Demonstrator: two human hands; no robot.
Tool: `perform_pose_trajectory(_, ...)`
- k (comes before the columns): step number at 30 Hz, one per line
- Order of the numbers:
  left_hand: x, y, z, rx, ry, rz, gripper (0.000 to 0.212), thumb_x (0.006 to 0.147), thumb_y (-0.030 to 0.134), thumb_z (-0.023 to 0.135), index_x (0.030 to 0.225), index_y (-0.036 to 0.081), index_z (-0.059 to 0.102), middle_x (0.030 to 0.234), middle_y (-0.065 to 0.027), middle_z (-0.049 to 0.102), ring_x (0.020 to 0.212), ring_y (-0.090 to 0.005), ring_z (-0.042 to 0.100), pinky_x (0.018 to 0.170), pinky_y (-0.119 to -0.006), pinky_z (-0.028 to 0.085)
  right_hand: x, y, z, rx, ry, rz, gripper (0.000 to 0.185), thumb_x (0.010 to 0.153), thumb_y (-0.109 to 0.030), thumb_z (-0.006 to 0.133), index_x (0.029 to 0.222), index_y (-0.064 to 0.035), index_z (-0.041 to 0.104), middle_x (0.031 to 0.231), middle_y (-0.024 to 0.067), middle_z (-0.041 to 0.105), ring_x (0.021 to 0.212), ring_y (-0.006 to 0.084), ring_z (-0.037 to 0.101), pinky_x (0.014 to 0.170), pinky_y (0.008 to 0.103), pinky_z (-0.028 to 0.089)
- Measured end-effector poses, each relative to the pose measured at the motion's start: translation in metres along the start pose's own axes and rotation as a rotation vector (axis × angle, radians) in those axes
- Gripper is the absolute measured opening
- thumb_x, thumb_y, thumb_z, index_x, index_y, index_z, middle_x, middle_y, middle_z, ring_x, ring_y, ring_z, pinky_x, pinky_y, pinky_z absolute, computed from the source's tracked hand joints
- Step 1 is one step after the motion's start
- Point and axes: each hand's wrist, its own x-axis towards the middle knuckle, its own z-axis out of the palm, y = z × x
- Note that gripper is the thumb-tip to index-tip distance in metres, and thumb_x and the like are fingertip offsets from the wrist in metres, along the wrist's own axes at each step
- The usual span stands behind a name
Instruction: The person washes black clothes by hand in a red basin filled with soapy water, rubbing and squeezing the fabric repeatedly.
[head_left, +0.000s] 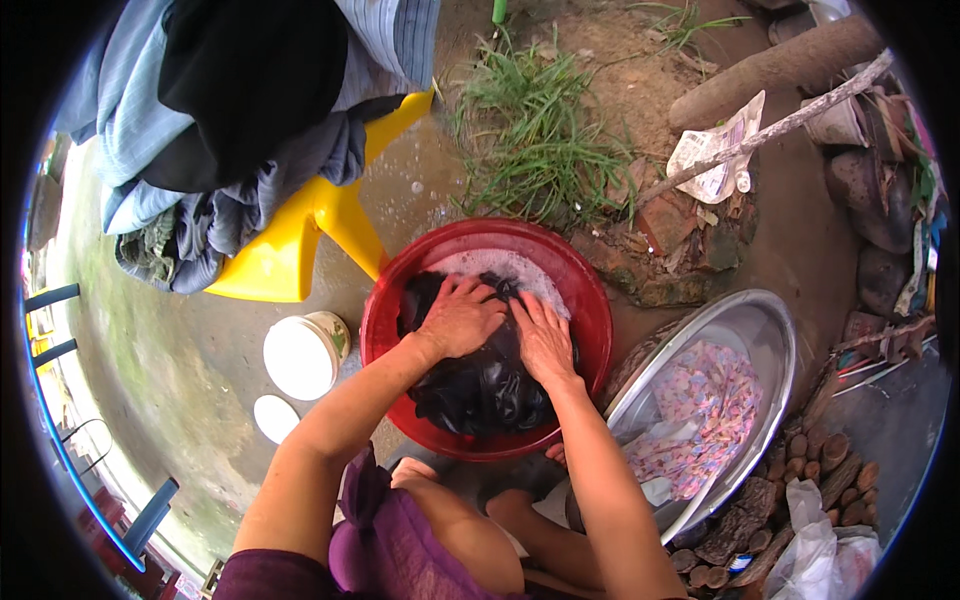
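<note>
A red plastic basin (491, 452) stands on the wet ground in front of me, holding dark wet cloth (480, 390) in sudsy water. White foam (499, 264) gathers along the basin's far side. My left hand (466, 319) lies palm down on the cloth, its fingers slightly bent; whether they pinch any fabric is hidden. Close to its right, my right hand (544, 337) presses on the same cloth with long, spread fingers. To the right, a metal basin (780, 337) sits tilted, with pink floral fabric (705, 412) inside.
Clothes (247, 90) are heaped over a yellow plastic chair (281, 255) at upper left. A white-lidded bucket (301, 358) and a small white disc (276, 418) stand left of the red basin. Grass (540, 142), bricks (667, 225) and a stick (795, 120) lie beyond; firewood (750, 517) is at lower right.
</note>
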Motion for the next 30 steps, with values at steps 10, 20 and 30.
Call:
perform_pose_trajectory(10, 0.031, 0.043, -0.001, -0.211, -0.207, -0.480, 0.035, 0.090, 0.044, 0.046, 0.105, 0.017, 0.064, 0.099, -0.0164, 0.066, 0.093, -0.0345, 0.063, 0.081, -0.045, 0.049, 0.003, 0.023, 0.012, 1.251, -0.111, 1.022, 0.056, 0.092, -0.054, 0.045, 0.127, -0.0112, 0.051, 0.123, 0.0112, 0.058, 0.114, 0.0266, 0.054, 0.096, 0.0379, 0.041)
perform_pose_trajectory(20, 0.027, 0.076, -0.037, -0.307, 0.402, 0.029, 0.032, 0.090, 0.028, 0.057, 0.064, 0.009, 0.060, 0.060, -0.0112, 0.057, 0.056, -0.0316, 0.059, 0.051, -0.040, 0.046, -0.007, -0.029, -0.066, 1.460, 0.008, 0.620, 0.030, 0.094, -0.030, 0.054, 0.095, -0.0016, 0.064, 0.084, 0.0023, 0.060, 0.076, 0.0085, 0.052, 0.061, 0.0265, 0.042)
perform_pose_trajectory(30, -0.041, 0.016, -0.068, -0.101, 0.415, -0.282, 0.025, 0.080, 0.030, 0.065, 0.094, 0.010, 0.068, 0.105, -0.0113, 0.057, 0.100, -0.0311, 0.053, 0.087, -0.043, 0.042, -0.030, -0.060, -0.068, 0.456, 0.281, 0.103, 0.024, 0.086, -0.019, 0.064, 0.106, -0.0079, 0.058, 0.111, 0.0159, 0.055, 0.105, 0.0348, 0.051, 0.088, 0.0458, 0.042)
